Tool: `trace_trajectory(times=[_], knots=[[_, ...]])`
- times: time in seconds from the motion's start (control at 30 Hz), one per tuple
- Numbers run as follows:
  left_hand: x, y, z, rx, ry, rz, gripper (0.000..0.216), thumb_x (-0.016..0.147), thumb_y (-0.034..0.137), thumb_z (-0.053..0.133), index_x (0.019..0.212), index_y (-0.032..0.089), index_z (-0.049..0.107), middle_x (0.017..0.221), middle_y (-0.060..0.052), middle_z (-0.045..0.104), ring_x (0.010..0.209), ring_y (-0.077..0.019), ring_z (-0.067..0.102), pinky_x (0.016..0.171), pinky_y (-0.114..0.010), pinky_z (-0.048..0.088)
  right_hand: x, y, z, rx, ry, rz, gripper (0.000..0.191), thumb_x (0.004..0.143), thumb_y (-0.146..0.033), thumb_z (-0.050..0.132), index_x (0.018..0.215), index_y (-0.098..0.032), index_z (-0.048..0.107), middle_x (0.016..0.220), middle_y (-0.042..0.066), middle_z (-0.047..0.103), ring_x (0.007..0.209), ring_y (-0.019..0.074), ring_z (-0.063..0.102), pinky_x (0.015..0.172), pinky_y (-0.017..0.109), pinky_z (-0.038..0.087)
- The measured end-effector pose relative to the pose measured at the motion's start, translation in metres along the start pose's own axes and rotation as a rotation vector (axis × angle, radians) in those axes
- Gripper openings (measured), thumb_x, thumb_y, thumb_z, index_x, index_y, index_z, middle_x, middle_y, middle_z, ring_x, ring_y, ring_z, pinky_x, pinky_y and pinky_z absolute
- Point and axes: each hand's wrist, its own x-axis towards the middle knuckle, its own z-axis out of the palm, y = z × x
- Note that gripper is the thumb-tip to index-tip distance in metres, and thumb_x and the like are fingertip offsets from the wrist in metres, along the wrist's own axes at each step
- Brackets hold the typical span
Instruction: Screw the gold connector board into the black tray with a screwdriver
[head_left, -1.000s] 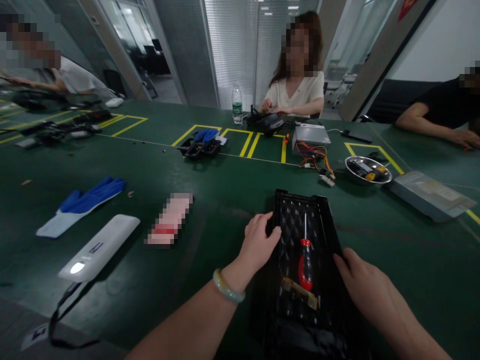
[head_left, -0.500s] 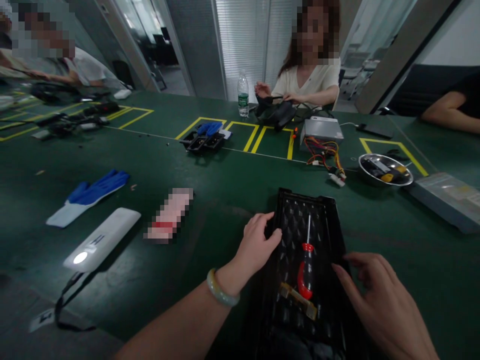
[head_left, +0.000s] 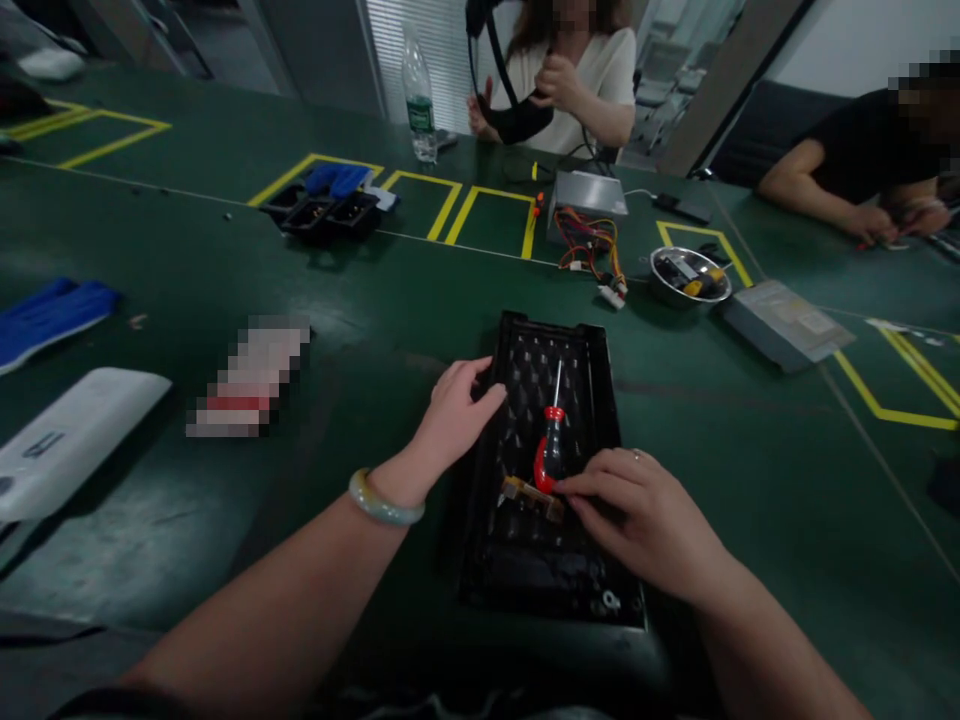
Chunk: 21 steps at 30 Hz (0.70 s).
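Note:
A black perforated plastic tray (head_left: pixel 553 327) lies on the green table in front of me. Inside it lie a red-handled screwdriver (head_left: pixel 552 452), tip pointing away from me, and a small brown circuit board (head_left: pixel 525 492) next to the handle. My left hand (head_left: pixel 450 415) grips the tray's left edge, its thumb lying over the rim. My right hand (head_left: pixel 645 520) reaches in from the right with the fingers stretched out. Its fingertips touch the butt of the screwdriver handle, just above the board.
Beyond the tray are a metal bowl (head_left: pixel 688 275) with small parts, a grey power supply (head_left: pixel 587 195) with coloured wires (head_left: pixel 592 250), a flat grey drive (head_left: pixel 787 325), a black parts box (head_left: pixel 322 210) and a water bottle (head_left: pixel 419 95). A white device (head_left: pixel 60 440) and blue gloves (head_left: pixel 49 315) lie left. People sit opposite and at right.
My head has tilted down and nearer the tray. My right hand has moved left from the tray's right edge onto the screwdriver handle. The left hand stays on the left edge.

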Motion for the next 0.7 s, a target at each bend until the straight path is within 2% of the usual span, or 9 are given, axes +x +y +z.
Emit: trace_trajectory(times=[0.13,0.23,0.33,0.5,0.7], knots=[[0.001,-0.002,0.0,0.0,0.007,-0.006,0.044,0.092,0.037,0.06,0.131,0.017,0.061,0.122,-0.009,0.062,0.102,-0.0212,0.059,0.098,-0.041,0.05,-0.004,-0.009,0.003,-0.03,-0.183,-0.04,0.01,0.096,-0.035,0.06,0.099,-0.032,0.069,0.093,-0.005,0.066,0.086,0.0133,0.06,0.081,0.033,0.035],[0.001,-0.002,0.001,0.001,0.006,-0.013,0.044,0.091,0.037,0.06,0.131,0.017,0.062,0.122,-0.008,0.063,0.102,-0.0207,0.06,0.099,-0.04,0.05,-0.006,-0.013,0.004,-0.043,-0.272,-0.084,0.012,0.098,-0.036,0.058,0.103,-0.033,0.068,0.096,-0.006,0.067,0.087,0.0127,0.061,0.082,0.032,0.035],[0.002,-0.002,0.002,0.001,0.012,-0.008,0.044,0.091,0.036,0.06,0.131,0.017,0.062,0.124,-0.008,0.063,0.102,-0.0204,0.06,0.099,-0.039,0.049,-0.007,-0.02,0.009,-0.071,-0.259,-0.151,0.017,0.1,-0.037,0.054,0.11,-0.034,0.067,0.1,-0.006,0.068,0.091,0.0124,0.061,0.083,0.032,0.035],[0.003,-0.003,0.003,0.003,0.018,-0.005,0.046,0.09,0.035,0.06,0.132,0.015,0.062,0.123,-0.009,0.063,0.103,-0.0208,0.06,0.1,-0.039,0.049,-0.002,-0.04,0.027,-0.168,-0.126,-0.287,0.021,0.1,-0.036,0.054,0.114,-0.031,0.067,0.093,-0.004,0.065,0.088,0.0142,0.059,0.076,0.032,0.036],[0.004,-0.004,0.004,0.002,0.029,-0.006,0.045,0.089,0.037,0.06,0.13,0.017,0.064,0.122,-0.008,0.063,0.102,-0.0207,0.061,0.1,-0.039,0.049,0.008,-0.054,0.039,-0.262,-0.185,-0.339,0.021,0.097,-0.032,0.056,0.11,-0.024,0.07,0.094,0.001,0.064,0.088,0.0192,0.059,0.077,0.035,0.041]])
